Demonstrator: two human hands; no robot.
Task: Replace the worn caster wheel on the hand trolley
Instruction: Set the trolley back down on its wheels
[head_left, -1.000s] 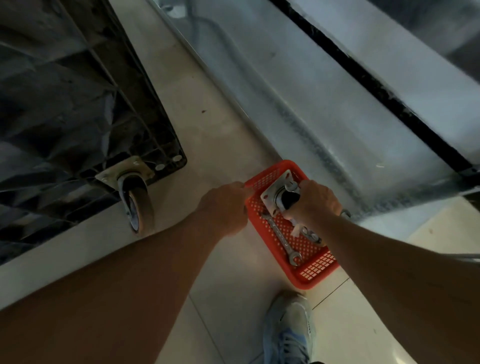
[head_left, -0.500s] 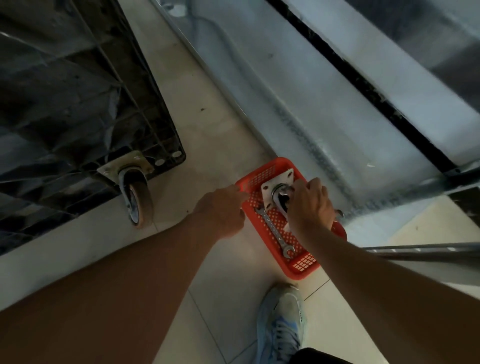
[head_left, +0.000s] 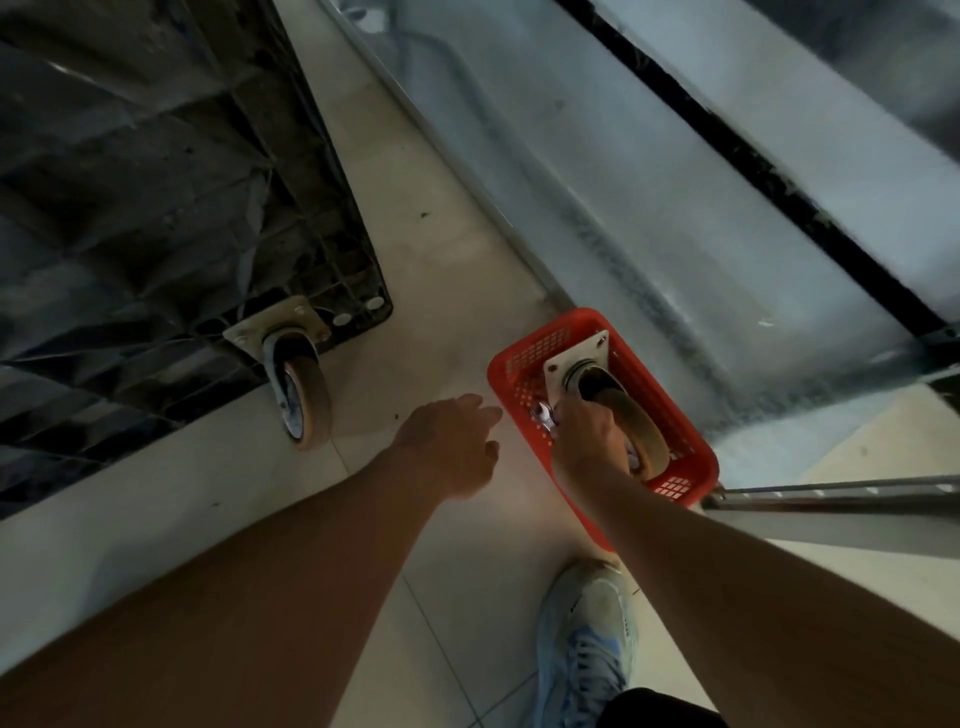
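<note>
A pale sneaker (head_left: 584, 644) stands on the tiled floor (head_left: 457, 270). Just beyond it, the right hand (head_left: 589, 441) reaches into the red mesh basket (head_left: 540, 348) and grips a steel wrench (head_left: 545, 415) — beside the spare caster (head_left: 618, 410), whose square metal plate tilts up. The left hand (head_left: 449, 447) hovers released, fingers relaxed, just left of the basket's rim. Farther left, the worn caster (head_left: 298, 395) hangs bolted to the dark ribbed trolley (head_left: 156, 182) — bare floor lies between.
</note>
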